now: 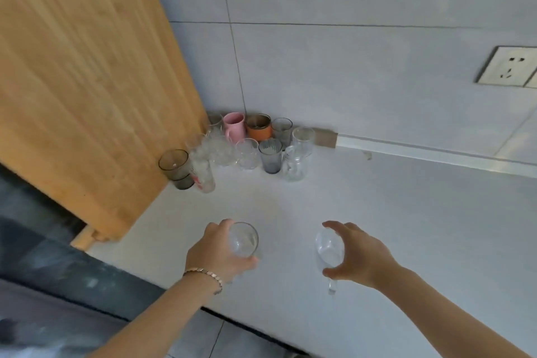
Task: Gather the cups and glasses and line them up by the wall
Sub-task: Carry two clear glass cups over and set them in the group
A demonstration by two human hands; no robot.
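Both hands carry one vessel each above the white counter (377,227). Head view: my left hand (216,253) is curled round the side of a clear glass (243,239), thumb and fingers closed on its wall, rim facing up; a bracelet (205,277) circles that wrist. My right hand (359,256) is wrapped over a second clear glass (328,247) from its 3 o'clock side, thumb below and fingers (334,227) arched over the top; what looks like a handle (331,286) hangs below it, though blur leaves this uncertain. At 12 o'clock from my hands, in the corner where the tiled wall (348,73) meets a wooden board (81,81), stands the gathered cluster: a pink mug (233,125) and an orange cup (258,126) against the wall, a grey ribbed tumbler (270,155) and a clear handled mug (295,164) in front, a smoky tumbler (175,167) at 9 o'clock of the group beside the board. Several clear glasses between them blur together. A wall socket (507,67) sits at 2 o'clock.
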